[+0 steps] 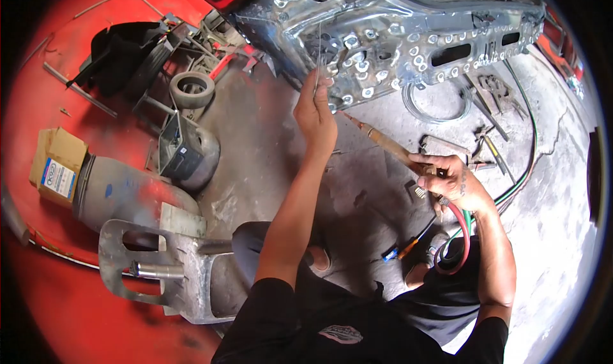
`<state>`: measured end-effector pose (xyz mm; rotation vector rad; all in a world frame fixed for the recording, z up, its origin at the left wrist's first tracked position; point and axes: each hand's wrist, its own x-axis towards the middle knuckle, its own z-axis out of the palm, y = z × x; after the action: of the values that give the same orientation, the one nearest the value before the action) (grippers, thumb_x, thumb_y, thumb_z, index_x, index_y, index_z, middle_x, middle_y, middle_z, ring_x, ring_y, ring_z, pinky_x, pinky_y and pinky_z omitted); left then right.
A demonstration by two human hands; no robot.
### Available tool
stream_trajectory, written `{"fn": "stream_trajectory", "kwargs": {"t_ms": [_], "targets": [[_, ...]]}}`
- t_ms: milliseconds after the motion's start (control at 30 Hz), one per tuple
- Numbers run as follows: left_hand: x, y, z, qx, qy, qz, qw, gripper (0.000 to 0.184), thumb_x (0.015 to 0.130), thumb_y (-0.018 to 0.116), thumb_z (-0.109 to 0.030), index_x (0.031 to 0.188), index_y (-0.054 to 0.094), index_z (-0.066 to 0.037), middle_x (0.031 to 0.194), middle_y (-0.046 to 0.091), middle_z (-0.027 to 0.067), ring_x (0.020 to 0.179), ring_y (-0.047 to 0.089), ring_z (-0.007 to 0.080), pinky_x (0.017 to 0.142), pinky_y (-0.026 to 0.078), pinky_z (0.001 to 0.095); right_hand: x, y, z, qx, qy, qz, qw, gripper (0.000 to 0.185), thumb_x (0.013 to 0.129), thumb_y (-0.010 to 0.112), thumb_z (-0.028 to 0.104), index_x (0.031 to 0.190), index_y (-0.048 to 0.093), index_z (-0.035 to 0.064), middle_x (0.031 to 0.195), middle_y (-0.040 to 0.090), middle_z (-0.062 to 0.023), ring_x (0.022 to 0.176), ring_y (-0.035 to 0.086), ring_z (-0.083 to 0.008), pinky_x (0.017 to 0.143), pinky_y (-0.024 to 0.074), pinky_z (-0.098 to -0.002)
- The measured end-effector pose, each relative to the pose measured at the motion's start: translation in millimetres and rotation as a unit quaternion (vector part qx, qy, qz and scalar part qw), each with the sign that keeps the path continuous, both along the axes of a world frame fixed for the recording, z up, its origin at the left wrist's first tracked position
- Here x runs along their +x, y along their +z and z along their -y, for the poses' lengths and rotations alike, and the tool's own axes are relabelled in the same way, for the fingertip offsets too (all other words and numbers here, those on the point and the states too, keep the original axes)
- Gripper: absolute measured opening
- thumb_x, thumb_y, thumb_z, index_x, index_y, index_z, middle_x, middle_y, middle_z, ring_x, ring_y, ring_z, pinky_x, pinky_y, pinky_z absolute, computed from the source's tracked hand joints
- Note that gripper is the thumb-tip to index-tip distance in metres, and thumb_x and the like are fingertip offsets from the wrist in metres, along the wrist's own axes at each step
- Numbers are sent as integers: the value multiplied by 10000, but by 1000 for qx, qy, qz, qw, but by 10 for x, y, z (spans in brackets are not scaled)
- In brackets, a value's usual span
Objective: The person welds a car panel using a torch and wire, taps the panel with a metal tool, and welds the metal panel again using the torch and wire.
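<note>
My left hand [315,118] is closed on a thin filler rod [319,48], which points up in front of a bare-metal car body panel [294,29]. Round weld marks dot the panel, and my left fingertips are at its lower edge; whether they touch it I cannot tell. My right hand [456,182] grips a gas torch [391,147] by its handle. The torch's tip points up and left, close to my left wrist and below the panel's edge. No flame shows at the tip. Red hose [465,236] and green hose hang from the torch below my right hand.
A coil of wire [408,109] lies on the floor under the panel, near scattered tools [495,150]. A plastic stool [198,274], a gas cylinder [121,188], a cardboard box [60,156] and a small tyre [191,89] are at left. Hoses [535,131] trail across the right-hand floor.
</note>
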<state>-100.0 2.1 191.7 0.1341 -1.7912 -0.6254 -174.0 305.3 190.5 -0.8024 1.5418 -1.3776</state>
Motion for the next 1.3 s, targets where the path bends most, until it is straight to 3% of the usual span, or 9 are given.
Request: {"fn": "stream_trajectory", "kwargs": {"t_ms": [167, 267, 400, 533, 700, 800, 1000, 1200, 1300], "targets": [[225, 5, 18, 12, 78, 131, 988, 356, 1067, 477, -275, 1295, 592, -27, 853, 713, 124, 788, 670, 205, 749, 506, 352, -20, -47, 7, -8, 1, -5, 1000, 541, 913, 691, 150, 1412, 544, 0, 868, 691, -67, 544, 597, -95, 463, 497, -244], [264, -53, 39, 116, 37, 232, 965, 347, 1068, 475, -286, 1230, 621, -15, 775, 672, 117, 728, 644, 207, 707, 492, 354, -36, -31, 40, -12, 8, -8, 1000, 536, 915, 683, 147, 1412, 545, 1, 861, 689, -68, 537, 596, -96, 450, 487, -243], [238, -140, 373, 131, -66, 192, 970, 334, 1058, 506, -284, 1145, 668, -5, 812, 662, 104, 769, 636, 211, 709, 483, 338, 10, 32, 48, 0, 6, -22, 1000, 531, 918, 676, 148, 1412, 546, 5, 849, 683, -71, 512, 599, -103, 426, 471, -239], [348, 175, 411, 30, -17, 111, 993, 255, 1047, 522, -188, 1160, 654, -2, 891, 661, 95, 835, 626, 184, 766, 488, 308, -14, -14, 48, -10, 8, -31, 999, 536, 916, 687, 150, 1414, 546, 13, 816, 677, -64, 501, 613, -112, 413, 467, -241], [758, 610, -175, 36, -40, 23, 998, 221, 1047, 514, -109, 1177, 637, 20, 872, 634, 46, 851, 602, 134, 800, 489, 267, 16, 29, 51, 11, 20, -33, 999, 538, 922, 697, 170, 1417, 547, 22, 773, 664, -47, 508, 615, -111, 420, 473, -244], [926, 365, -58, 128, -93, 12, 987, 252, 1062, 500, -141, 1190, 636, 29, 869, 623, 27, 852, 593, 118, 785, 477, 257, 11, -57, 53, 6, 10, -11, 1000, 550, 918, 716, 207, 1416, 555, 35, 774, 660, -38, 503, 589, -98, 429, 473, -242], [1093, 87, -63, 142, -62, 104, 982, 357, 1074, 501, -251, 1281, 640, 5, 886, 574, 26, 798, 528, 106, 774, 472, 264, -5, -85, 58, -8, 8, -14, 1000, 540, 909, 722, 184, 1401, 569, 23, 814, 672, -59, 510, 593, -100, 441, 478, -241], [833, -64, 106, 53, -57, 104, 992, 273, 1005, 577, -77, 1251, 669, -1, 956, 662, 86, 868, 576, 155, 833, 455, 285, 11, -77, 125, -3, 10, -10, 1000, 540, 910, 723, 171, 1403, 566, 18, 842, 675, -58, 511, 596, -101, 436, 475, -246], [722, -525, 318, 142, -53, 148, 977, 240, 1001, 586, -68, 1200, 688, 18, 1022, 695, 102, 917, 601, 151, 877, 458, 270, 0, -85, 132, -1, 12, -16, 1000, 538, 915, 727, 177, 1402, 565, 15, 862, 682, -66, 511, 597, -101, 436, 475, -247]]}}
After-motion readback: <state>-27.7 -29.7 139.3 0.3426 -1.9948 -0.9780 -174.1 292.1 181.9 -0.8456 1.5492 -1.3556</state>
